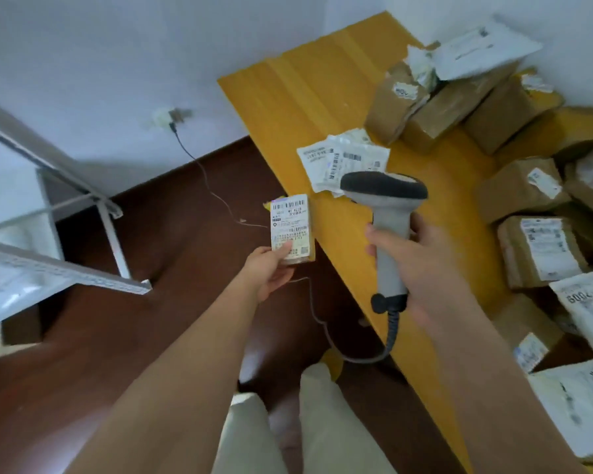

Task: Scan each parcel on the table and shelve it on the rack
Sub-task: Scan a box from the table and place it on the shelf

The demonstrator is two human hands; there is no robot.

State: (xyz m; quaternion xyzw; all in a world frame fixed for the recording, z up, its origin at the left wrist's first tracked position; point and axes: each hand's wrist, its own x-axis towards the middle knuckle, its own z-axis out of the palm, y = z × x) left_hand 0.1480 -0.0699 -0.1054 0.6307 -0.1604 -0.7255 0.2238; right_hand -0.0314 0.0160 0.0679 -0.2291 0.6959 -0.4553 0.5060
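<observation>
The left hand point(271, 271), just left of the frame's centre, pinches the lower end of a small parcel point(291, 230), thumb over the bottom of its white label and fingers curled behind, holding it in the air beyond the table's edge with the barcode facing up. The right hand point(421, 265), right of centre, wraps its fingers round the grey handle of a scanner point(387, 213), whose dark head hangs to the right of the parcel, over the yellow table point(322, 90); its coiled cable drops toward the floor.

The parcel looks light and fairly stiff, a little taped box that 1 hand carries easily. Its tape may be slick, so a hold across the short end, clear of the barcode, seems best.

Brown boxes point(541, 251) and white mailers crowd the right side of the table. The white rack point(83, 196) stands at the left of the frame.
</observation>
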